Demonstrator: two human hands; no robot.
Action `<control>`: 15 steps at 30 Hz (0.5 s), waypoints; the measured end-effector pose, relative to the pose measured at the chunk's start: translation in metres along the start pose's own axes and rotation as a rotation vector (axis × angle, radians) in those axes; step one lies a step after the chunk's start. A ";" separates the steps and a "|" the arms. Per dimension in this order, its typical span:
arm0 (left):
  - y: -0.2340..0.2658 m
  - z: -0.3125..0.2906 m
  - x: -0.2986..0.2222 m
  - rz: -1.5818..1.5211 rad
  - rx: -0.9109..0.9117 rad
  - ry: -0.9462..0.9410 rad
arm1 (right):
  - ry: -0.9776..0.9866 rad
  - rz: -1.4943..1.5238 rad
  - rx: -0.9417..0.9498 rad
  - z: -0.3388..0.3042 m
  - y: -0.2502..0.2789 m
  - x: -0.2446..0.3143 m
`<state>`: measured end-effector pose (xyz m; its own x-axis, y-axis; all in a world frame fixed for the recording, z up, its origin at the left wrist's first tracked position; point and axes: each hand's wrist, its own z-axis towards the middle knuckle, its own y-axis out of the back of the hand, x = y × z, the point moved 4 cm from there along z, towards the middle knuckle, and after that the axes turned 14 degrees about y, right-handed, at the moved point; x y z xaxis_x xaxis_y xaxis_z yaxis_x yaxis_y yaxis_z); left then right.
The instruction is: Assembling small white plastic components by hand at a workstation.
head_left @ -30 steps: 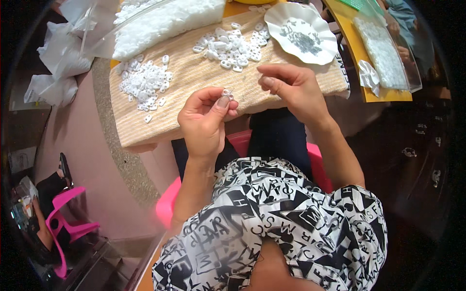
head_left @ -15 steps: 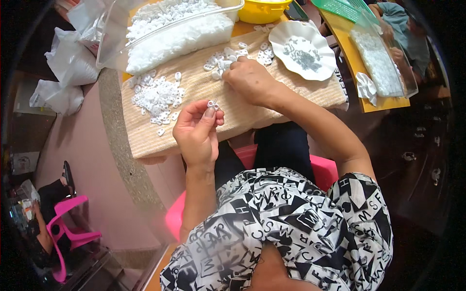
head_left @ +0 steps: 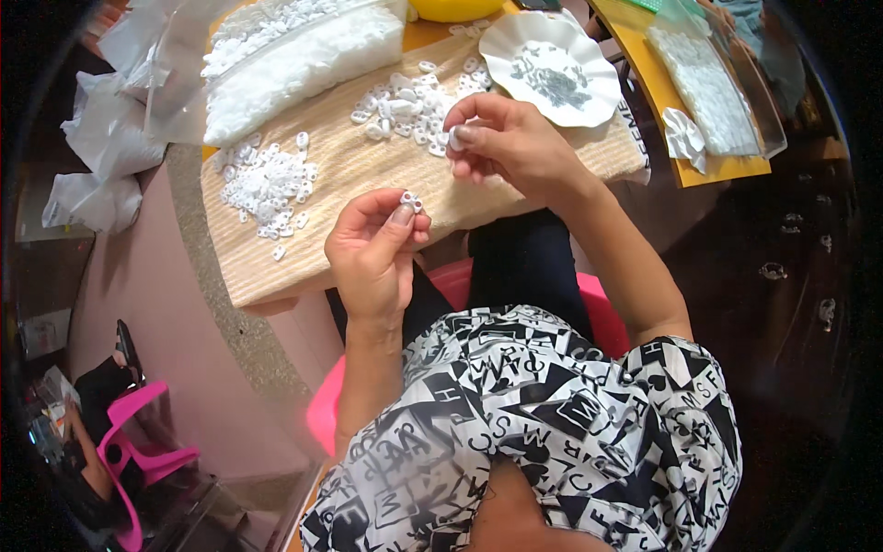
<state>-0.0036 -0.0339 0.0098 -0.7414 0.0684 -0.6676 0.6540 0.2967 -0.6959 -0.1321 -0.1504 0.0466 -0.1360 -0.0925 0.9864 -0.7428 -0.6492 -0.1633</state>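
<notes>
Between thumb and fingers, my left hand [head_left: 372,253] pinches a small white plastic piece with two holes [head_left: 411,201], just off the near edge of the towel-covered table. To its right and a little farther, my right hand [head_left: 515,147] pinches a small white oval piece [head_left: 455,138]. The two hands are apart. Behind my right hand lies a loose pile of white oval pieces [head_left: 405,101]. Left of my left hand is another pile of small two-holed white pieces [head_left: 267,184]. A fluted white dish [head_left: 598,101] holding small grey metallic bits stands beyond my right hand.
A clear tub [head_left: 175,101] heaped with white pieces stands at the far left of the striped towel [head_left: 349,166]. Part of a yellow bowl [head_left: 455,7] shows behind. Another clear tray [head_left: 768,129] sits on a side table at right. A person sits near a pink chair [head_left: 138,451] at lower left.
My right hand has lifted from the oval pile and come nearer, now with a white oval piece in its pinch. My left hand keeps its hold. The view has shifted slightly.
</notes>
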 end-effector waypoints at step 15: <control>-0.022 -0.009 0.013 0.015 0.020 0.116 | 0.002 0.084 0.005 -0.046 -0.010 0.005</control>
<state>-0.0288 -0.0306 0.0184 -0.7434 0.1822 -0.6436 0.6669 0.2759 -0.6922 -0.1557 -0.1101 0.0525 -0.1987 -0.1455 0.9692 -0.7253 -0.6432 -0.2453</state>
